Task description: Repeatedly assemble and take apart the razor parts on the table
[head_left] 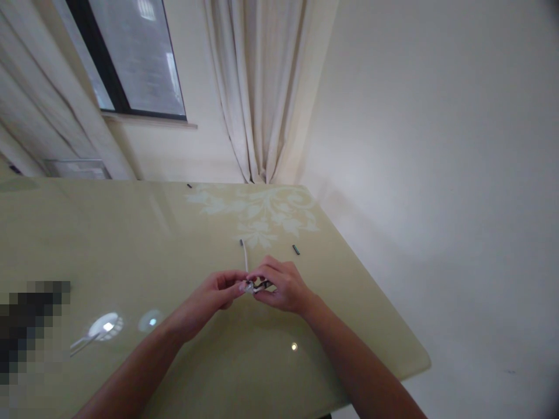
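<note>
Over the table, my left hand [225, 289] and my right hand [279, 282] meet, both closed with fingertips pinched. Between them is a small shiny, partly clear piece [250, 287], which the left thumb and fingers grip. A small dark-and-silver object [262, 286] sits in the right fingers; its exact kind is too small to make out. From just beyond the fingertips a thin white cable [245, 258] with a dark end runs away from me across the table. Whether it is joined to the held pieces is hidden by the fingers.
A small dark strip [296, 249] lies right of the cable, and another small dark piece [189, 185] near the far edge. The glossy table [358, 326] ends at a slanting right edge beside the wall. A pixelated dark shape [30, 326] covers the left, with a white cord [82, 343] beside it.
</note>
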### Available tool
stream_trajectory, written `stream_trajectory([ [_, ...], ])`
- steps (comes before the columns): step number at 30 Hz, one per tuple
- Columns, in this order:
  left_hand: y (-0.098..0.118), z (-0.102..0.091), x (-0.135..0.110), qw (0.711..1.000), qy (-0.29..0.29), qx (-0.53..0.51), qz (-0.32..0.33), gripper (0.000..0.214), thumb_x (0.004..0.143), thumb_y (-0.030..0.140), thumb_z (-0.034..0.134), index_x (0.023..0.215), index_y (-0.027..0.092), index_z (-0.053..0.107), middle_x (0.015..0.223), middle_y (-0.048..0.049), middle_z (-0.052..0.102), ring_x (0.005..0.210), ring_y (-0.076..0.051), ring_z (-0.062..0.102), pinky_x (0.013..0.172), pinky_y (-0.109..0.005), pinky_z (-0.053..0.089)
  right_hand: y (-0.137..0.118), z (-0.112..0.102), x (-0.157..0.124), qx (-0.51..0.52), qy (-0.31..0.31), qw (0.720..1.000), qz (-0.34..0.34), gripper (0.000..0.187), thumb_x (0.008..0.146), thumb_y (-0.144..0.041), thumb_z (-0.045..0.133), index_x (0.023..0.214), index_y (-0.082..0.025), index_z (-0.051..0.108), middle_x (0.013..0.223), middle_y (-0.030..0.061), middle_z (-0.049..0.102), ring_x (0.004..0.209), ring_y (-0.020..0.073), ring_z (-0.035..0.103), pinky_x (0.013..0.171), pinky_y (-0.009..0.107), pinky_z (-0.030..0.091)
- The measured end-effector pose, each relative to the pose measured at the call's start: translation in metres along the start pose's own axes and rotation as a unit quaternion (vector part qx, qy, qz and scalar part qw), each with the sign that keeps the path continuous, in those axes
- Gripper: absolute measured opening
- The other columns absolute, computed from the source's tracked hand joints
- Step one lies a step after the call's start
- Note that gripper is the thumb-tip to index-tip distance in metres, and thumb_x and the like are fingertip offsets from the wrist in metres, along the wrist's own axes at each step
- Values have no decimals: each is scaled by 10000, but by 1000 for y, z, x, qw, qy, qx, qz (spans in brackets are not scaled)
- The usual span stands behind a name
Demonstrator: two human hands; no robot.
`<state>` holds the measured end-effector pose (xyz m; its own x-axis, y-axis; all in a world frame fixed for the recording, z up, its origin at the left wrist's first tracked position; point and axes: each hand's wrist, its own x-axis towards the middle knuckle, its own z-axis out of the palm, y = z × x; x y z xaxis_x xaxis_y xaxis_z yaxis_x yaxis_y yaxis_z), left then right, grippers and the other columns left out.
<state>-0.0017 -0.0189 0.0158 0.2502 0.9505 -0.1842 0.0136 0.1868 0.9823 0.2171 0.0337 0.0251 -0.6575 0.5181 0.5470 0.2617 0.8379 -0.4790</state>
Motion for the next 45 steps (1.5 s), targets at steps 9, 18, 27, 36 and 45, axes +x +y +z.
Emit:
stream_trajectory([
  [9, -3, -5, 0, 990, 101, -42, 85, 555, 781, 567, 791, 1226, 238, 752, 979, -58, 726, 770, -163, 551, 715, -272, 447, -17, -3, 6, 153, 49, 976, 151, 234, 1034, -398, 517, 1097, -201, 628, 784, -5, 575, 628, 129, 477, 606, 248, 368],
  [18, 3, -1, -2, 978, 88, -130, 135, 433, 745, 446, 871, 1142, 287, 800, 892, -27, 730, 860, -181, 622, 851, -286, 497, -24, 8, 6, 186, 53, 973, 129, 218, 1039, -369, 523, 1017, -179, 627, 704, -38, 530, 597, 102, 449, 603, 228, 362],
  [27, 3, 0, -1, 976, 100, -144, 128, 438, 704, 394, 912, 1119, 296, 810, 998, -34, 765, 910, -173, 650, 870, -266, 511, -27, 10, 6, 172, 65, 974, 130, 207, 1032, -362, 534, 1011, -179, 627, 695, -37, 529, 597, 107, 459, 604, 230, 367],
  [36, 2, -1, 0, 976, 120, -126, 133, 455, 691, 366, 916, 1122, 265, 812, 1000, -52, 760, 898, -174, 636, 812, -254, 500, -26, 8, 6, 152, 63, 979, 121, 211, 1039, -353, 534, 1025, -178, 650, 713, -28, 558, 610, 106, 477, 617, 224, 379],
  [45, 1, -3, 0, 972, 134, -49, 188, 384, 753, 322, 864, 1133, 291, 817, 1050, -50, 681, 870, -162, 579, 758, -252, 473, -26, 8, 8, 153, 69, 982, 83, 275, 1058, -329, 507, 1080, -160, 724, 786, 26, 656, 697, 136, 572, 705, 252, 448],
])
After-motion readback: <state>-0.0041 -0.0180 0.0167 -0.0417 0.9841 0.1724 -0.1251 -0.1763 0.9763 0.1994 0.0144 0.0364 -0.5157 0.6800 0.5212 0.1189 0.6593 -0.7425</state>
